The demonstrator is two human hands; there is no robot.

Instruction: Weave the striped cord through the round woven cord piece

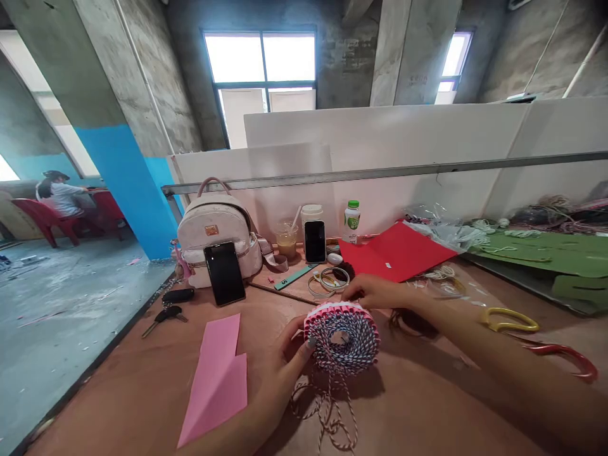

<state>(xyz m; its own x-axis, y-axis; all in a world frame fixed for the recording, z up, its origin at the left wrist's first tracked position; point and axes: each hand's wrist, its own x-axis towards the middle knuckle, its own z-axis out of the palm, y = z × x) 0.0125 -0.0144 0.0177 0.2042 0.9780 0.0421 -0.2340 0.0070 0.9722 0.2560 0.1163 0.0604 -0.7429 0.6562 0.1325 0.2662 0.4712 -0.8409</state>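
My left hand [280, 364] grips the left side of a round piece of coiled cord [344, 348], its thumb on the front face and its fingers behind. The coil is dark blue and white twisted cord around a small centre hole, with a pink and white ridged rim. It is tilted up towards me. Loose ends of reddish and white cord [330, 411] hang from its bottom onto the table. My right hand [375, 292] is at the upper right rim, fingers bent together; what they pinch is hidden.
Pink paper [221, 373], keys [166, 316], a phone [225, 273] and a backpack [216, 221] are on the left. Bangles [332, 280], a drink cup [286, 240] and a red sheet [394, 252] stand or lie behind. Scissors [510, 321] lie right. A person [64, 193] sits far left.
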